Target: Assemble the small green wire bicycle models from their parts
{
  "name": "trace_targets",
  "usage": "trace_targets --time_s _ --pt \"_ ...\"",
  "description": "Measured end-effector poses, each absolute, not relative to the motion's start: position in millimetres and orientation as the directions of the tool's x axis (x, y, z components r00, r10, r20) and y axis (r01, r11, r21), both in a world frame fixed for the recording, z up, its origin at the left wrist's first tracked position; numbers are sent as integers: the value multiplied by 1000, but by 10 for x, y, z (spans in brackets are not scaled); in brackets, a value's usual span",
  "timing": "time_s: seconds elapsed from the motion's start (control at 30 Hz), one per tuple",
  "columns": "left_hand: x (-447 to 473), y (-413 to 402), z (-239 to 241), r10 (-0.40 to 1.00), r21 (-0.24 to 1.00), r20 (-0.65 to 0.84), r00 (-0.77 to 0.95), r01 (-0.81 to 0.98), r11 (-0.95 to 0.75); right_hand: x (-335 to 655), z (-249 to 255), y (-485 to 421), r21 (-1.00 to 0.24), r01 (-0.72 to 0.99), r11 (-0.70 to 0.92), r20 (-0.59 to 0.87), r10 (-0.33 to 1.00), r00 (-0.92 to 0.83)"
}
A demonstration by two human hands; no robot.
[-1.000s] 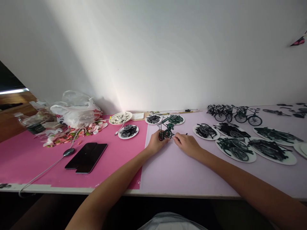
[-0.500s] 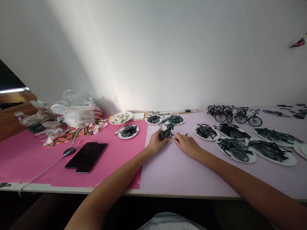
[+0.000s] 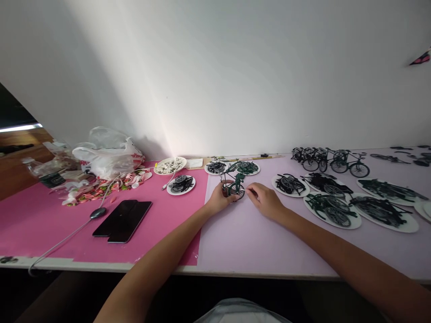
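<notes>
1. A person's left hand [image 3: 218,200] grips a small model bicycle [image 3: 235,186], dark green, with fingers curled around its left end.
2. The model bicycle stands upright on the desk [image 3: 101,265], towards the middle of the far edge, just right of where a pink mat [image 3: 161,220] meets a lilac mat [image 3: 249,242].
3. The right hand [image 3: 266,200] rests on the lilac mat just right of the bicycle, fingertips drawn together beside its wheel. Whether they pinch anything is too small to tell.
4. Behind the bicycle, by the far edge, sit small plates [image 3: 215,168] of dark parts.
5. Towards the right edge, large plates [image 3: 332,209] carry frames and wheels, and finished bicycles [image 3: 332,160] stand in a row along the far edge.
6. On the pink mat, towards the front left corner, a black phone [image 3: 123,220] lies flat.
7. Plastic bags [image 3: 107,157] are heaped at the far left corner.
</notes>
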State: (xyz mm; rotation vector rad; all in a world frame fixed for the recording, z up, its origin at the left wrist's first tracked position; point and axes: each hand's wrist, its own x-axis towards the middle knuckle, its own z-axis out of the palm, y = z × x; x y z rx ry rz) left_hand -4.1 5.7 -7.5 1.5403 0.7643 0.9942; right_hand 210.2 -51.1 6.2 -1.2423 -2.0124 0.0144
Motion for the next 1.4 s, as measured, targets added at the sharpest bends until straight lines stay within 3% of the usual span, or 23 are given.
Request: trace_targets --time_s 0.27,0.97,1.23,1.4 --pt "-112 117 -69 822 991 118 556 -17 -131 2157 18 -461 -520 675 524 604 784 -144" --pt "-123 -2 93 759 985 86 646 60 -163 2150 -45 -461 -492 706 510 543 813 -209" --pt "-151 -21 129 758 956 91 646 157 -249 2178 -18 -455 -548 652 523 501 830 -245" --pt "-173 -51 155 710 971 79 700 108 -214 2193 -8 -454 -634 581 511 449 855 -261"
